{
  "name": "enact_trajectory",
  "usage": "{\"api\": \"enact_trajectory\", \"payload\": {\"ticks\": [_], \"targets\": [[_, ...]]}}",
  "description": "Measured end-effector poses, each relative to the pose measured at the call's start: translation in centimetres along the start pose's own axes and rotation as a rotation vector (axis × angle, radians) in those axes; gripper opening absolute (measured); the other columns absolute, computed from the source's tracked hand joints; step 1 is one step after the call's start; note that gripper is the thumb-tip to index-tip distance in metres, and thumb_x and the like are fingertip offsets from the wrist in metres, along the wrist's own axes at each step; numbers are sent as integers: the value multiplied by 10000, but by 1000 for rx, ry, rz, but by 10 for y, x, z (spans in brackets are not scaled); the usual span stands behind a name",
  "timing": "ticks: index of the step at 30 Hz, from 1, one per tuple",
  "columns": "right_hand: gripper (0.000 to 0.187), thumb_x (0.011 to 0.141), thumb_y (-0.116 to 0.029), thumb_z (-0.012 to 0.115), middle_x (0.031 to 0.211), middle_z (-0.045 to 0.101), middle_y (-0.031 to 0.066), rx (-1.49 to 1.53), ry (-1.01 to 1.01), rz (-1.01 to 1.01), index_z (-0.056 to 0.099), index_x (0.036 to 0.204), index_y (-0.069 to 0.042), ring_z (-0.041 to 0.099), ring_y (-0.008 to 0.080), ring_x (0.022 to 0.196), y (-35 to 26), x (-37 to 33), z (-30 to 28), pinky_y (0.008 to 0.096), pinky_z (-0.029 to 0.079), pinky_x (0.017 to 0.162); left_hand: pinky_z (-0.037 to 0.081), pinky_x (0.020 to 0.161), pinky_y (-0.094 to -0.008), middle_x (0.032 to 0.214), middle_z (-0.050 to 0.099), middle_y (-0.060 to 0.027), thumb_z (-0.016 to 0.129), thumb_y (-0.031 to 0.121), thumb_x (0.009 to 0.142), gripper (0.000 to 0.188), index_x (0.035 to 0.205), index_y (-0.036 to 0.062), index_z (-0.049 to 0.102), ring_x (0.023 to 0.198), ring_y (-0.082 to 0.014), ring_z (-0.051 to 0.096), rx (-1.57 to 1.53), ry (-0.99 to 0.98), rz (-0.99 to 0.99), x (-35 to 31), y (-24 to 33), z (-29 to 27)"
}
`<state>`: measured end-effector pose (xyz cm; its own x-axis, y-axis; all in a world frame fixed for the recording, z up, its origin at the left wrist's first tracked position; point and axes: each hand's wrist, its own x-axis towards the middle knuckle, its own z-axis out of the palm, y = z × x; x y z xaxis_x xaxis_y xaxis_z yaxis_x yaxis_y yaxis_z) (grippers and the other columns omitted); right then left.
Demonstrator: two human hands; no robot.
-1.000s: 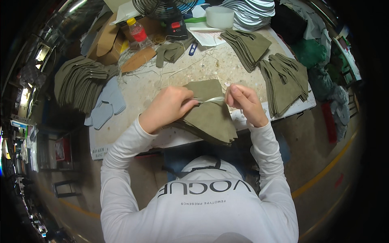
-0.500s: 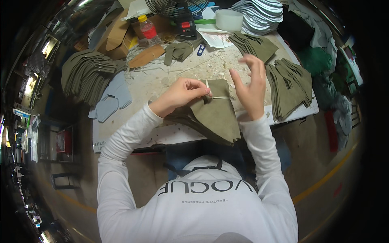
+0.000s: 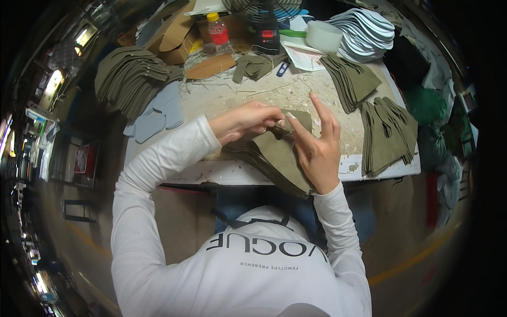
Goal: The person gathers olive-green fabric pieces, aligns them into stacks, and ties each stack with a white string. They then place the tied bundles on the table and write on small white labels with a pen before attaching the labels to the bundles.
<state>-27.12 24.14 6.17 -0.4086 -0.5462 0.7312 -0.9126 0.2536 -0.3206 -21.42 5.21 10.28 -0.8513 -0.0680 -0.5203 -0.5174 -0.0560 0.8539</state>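
Observation:
A bundle of olive cloth pieces lies at the table's front edge, its lower corner hanging over. My left hand is closed in a pinch above the bundle's far part, on a pale string that is mostly hidden by the fingers. My right hand rests over the bundle's right side with fingers apart. Its thumb tip meets or nearly meets my left fingertips, while the forefinger points up and away. The bundle's far end shows just behind both hands.
Olive cloth stacks lie at left and right. Grey pieces sit beside the left stack. Further back are a red-labelled bottle, a fan, a blue cutter, a white tape roll and pale stacked pieces.
My right hand has come down and left, from raised beside the bundle to my left fingertips. My left hand keeps its pinch. The whole view has shifted slightly.

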Motion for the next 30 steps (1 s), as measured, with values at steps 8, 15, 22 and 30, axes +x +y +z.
{"api": "enact_trajectory", "payload": {"ticks": [8, 15, 22, 30], "targets": [[181, 691, -131, 706, 1299, 519, 34, -90, 85, -195, 672, 868, -144, 468, 260, 1196, 17, 8, 12, 369, 434, 878, 157, 418, -190, 555, 289, 125, 460, 261, 889, 277, 783, 54, 611, 466, -1, 211, 268, -257, -76, 10, 17, -2], [99, 673, -31, 661, 1108, 590, 40, 111, 70, -139, 590, 722, -80, 483, 299, 1175, 28, 8, -2, 361, 440, 845, 288, 515, -191, 643, 526, 74, 627, 284, 904, 267, 851, 36, 713, 584, -5, 398, 489, -137, 292, 1, 9, -14], [122, 638, 47, 639, 1003, 617, 57, 58, 155, 118, 556, 677, -34, 467, 355, 1155, 46, -23, -12, 411, 421, 886, 386, 593, -207, 719, 641, 26, 609, 263, 915, 280, 803, 17, 680, 664, -26, 501, 551, 34, 331, -8, -26, -45], [67, 704, -4, 647, 953, 616, 68, 156, 100, 275, 589, 720, -33, 517, 319, 1061, 52, -52, 9, 409, 410, 890, 400, 590, -236, 719, 628, -2, 612, 229, 901, 238, 822, 14, 676, 644, -51, 487, 698, 301, 507, -12, -66, -59]]}}
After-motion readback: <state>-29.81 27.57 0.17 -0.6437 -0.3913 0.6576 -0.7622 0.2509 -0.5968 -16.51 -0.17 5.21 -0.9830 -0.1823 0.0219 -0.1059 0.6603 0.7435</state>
